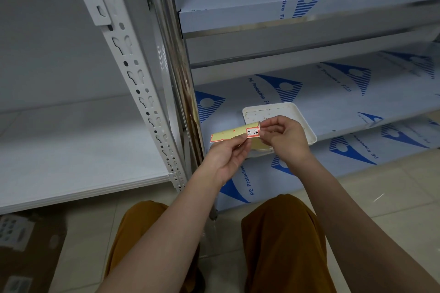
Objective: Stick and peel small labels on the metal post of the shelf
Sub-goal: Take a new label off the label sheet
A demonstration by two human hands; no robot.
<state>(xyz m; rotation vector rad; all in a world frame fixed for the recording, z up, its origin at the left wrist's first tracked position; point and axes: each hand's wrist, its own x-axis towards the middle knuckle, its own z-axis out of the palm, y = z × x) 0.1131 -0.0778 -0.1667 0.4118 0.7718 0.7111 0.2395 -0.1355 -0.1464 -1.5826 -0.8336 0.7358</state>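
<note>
My left hand (226,157) pinches a yellow label backing strip (228,134) with red-edged remnants, held level in front of the shelf. At the strip's right end sits one small white label with a red border (252,132). My right hand (284,135) pinches that label's right edge with thumb and fingertips. The shiny metal post (176,59) of the shelf rises just left of both hands, a short gap away from the strip's left end.
A white plastic tray (307,126) lies on the film-covered shelf (333,92) behind my hands. A white perforated upright (133,71) and white shelf board (71,145) stand at left. A cardboard box (26,252) sits on the tiled floor beside my knees.
</note>
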